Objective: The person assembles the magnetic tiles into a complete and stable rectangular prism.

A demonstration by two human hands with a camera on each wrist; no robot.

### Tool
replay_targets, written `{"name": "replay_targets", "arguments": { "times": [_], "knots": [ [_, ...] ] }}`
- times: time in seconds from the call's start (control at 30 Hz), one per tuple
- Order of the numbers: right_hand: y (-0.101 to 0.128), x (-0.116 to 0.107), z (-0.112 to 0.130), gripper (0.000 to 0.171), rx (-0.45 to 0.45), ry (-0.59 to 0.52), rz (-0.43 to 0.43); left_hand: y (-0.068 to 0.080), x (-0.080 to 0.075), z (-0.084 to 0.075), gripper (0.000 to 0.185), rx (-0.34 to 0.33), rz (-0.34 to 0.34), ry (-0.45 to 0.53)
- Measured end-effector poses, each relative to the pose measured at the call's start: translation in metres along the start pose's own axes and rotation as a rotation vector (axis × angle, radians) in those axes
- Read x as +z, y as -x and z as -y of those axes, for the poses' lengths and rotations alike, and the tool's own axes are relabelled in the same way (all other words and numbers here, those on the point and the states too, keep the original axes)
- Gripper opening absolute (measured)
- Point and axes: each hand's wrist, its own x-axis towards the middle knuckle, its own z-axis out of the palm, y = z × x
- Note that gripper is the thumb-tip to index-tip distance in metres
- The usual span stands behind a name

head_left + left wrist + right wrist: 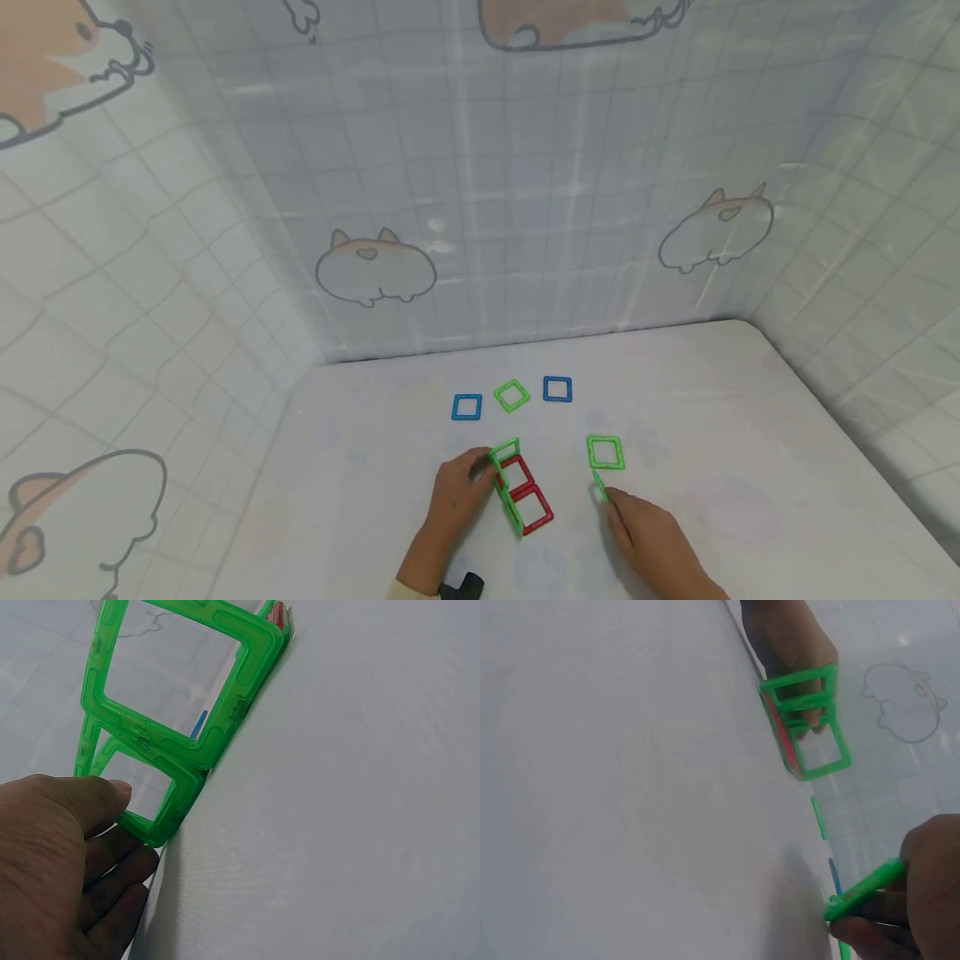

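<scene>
Low centre of the head view: two red square frames (525,492) lie flat on the white table (750,433), with green square frames (507,483) stood on edge along their left side. The left hand (457,492) is curled against these upright green frames, thumb on one face and fingers on the other, as the left wrist view shows (150,750). Just right of centre, the right hand (645,533) pinches a single green frame (600,485) by its lower edge, tilted up off the table; the pinch is confirmed at the lower right of the right wrist view (862,889). Another green frame (605,452) lies flat just above it. Further up the frame, two blue frames (467,407) and a green one (512,396) lie apart in a row. The frames are judged light, stiff plastic, smooth and somewhat slippery, open in the middle. They are best taken by one side bar between thumb and fingertip. The upright ones are judged easily toppled if nudged.
</scene>
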Motion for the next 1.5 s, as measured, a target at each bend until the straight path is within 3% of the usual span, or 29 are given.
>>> {"name": "replay_targets", "arguments": {
  "times": [0.13, 0.37, 0.73, 1.03, 1.5],
  "knots": [
    [-0.007, 0.005, -0.004, 0.034, -0.04, -0.034, -0.102, -0.002, -0.001, -0.001, 0.026, 0.002, 0.003, 0.005],
    [-0.023, 0.009, -0.008, 0.039, -0.076, -0.067, -0.169, -0.006, -0.002, 0.0, 0.026, -0.003, 0.002, 0.007],
    [-0.039, 0.014, 0.006, 0.043, -0.051, -0.064, -0.039, -0.006, -0.003, 0.003, 0.026, 0.003, 0.013, 0.006],
    [-0.049, 0.029, 0.016, 0.043, -0.109, -0.134, -0.051, -0.004, -0.004, 0.002, 0.027, 0.012, 0.039, 0.022],
    [-0.065, 0.041, 0.032, 0.044, -0.115, -0.182, -0.01, -0.002, -0.004, 0.0, 0.026, -0.006, 0.03, 0.02]
  ]
}}
